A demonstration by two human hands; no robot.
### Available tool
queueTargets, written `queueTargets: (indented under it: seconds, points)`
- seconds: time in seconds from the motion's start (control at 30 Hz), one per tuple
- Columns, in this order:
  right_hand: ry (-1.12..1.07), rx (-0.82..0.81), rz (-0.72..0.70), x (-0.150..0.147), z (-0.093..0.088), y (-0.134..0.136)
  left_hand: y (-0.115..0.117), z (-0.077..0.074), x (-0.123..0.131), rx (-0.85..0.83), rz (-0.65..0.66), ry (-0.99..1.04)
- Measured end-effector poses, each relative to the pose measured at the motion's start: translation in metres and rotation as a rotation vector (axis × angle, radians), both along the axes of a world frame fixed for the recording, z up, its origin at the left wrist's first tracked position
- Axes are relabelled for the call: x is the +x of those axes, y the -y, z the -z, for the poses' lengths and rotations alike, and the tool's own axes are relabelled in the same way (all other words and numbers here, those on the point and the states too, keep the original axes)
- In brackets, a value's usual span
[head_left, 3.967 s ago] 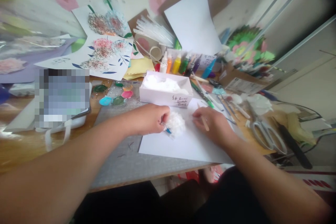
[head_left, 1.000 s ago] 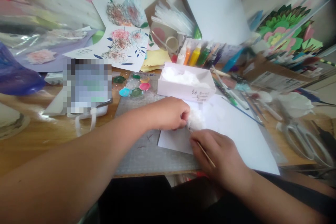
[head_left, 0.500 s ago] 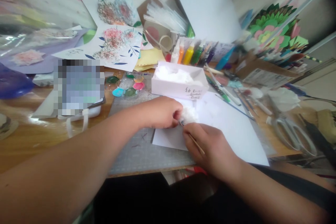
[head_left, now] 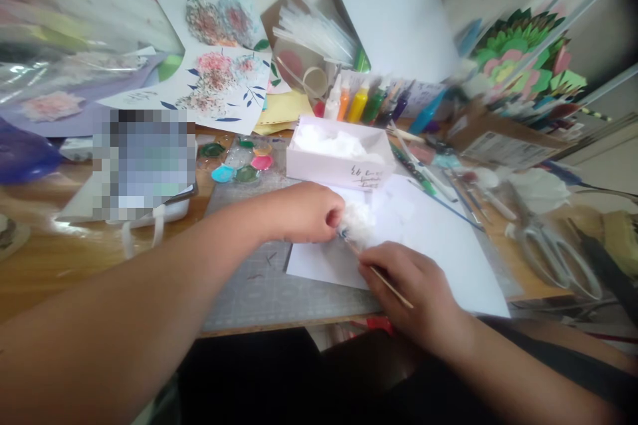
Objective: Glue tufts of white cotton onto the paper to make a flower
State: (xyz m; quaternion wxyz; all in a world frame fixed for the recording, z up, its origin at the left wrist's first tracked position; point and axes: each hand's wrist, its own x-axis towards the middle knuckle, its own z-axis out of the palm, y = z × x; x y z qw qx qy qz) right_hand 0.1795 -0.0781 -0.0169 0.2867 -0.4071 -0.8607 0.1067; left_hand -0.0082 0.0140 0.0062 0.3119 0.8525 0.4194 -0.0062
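White and fluffy, the tissue puff sat on the sheet of paper in the head view, just in front of the white box of loose tissue. The left hand pinched its near-left edge, fingers closed together on the fluff, though exactly how much they gripped was hidden. The right hand held a thin brush, fingers clamped round the wooden handle, with the blue tip touching the puff's lower edge right beside the left fingertips. Too much pressure from the wet tip would likely tear or flatten the delicate tissue, and a slip could smear blue onto the clean paper or the pinching fingers. Paint wells lay well apart to the left on the worktop, and scissors to the right.
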Motion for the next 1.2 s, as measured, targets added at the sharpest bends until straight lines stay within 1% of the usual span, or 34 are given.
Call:
queueTargets:
  seconds: [0.2,0.37,0.43,0.5,0.57,0.67,0.73,0.83,0.97,1.1,1.2]
  points:
    - [-0.015,-0.007,0.020,0.0001,-0.0011,-0.0007,0.0000,0.0019,-0.0003,0.025,0.018,0.006]
    - [-0.002,-0.036,-0.050,-0.0022,-0.0024,-0.0007,0.0001,0.0003,-0.0002,0.031,0.029,0.003]
    - [-0.020,-0.030,-0.094,-0.0025,-0.0028,-0.0002,0.0004,-0.0007,-0.0002,0.031,0.028,0.000]
    - [-0.056,-0.015,-0.106,-0.0018,-0.0031,0.0003,0.0006,-0.0011,-0.0004,0.025,0.026,-0.002]
    - [-0.073,-0.003,-0.052,-0.0007,-0.0032,0.0004,0.0006,-0.0008,-0.0006,0.026,0.029,0.006]
    - [-0.040,-0.015,0.053,0.0003,-0.0035,-0.0001,0.0000,0.0000,-0.0007,0.033,0.033,0.015]
    - [-0.019,-0.039,0.053,-0.0001,-0.0042,-0.0007,-0.0002,0.0000,-0.0006,0.032,0.033,0.006]
    - [-0.022,-0.078,0.015,-0.0025,-0.0047,-0.0019,0.0000,-0.0011,-0.0008,0.010,0.035,-0.010]
    - [-0.042,-0.088,0.037,-0.0068,-0.0019,-0.0055,0.0012,-0.0026,-0.0011,-0.004,0.047,-0.021]
    - [-0.061,-0.050,0.101,-0.0079,0.0022,-0.0082,0.0024,-0.0006,0.0005,0.052,0.033,-0.005]
    - [-0.085,-0.047,0.123,-0.0053,0.0016,-0.0067,0.0030,0.0019,0.0021,0.111,0.004,0.001]
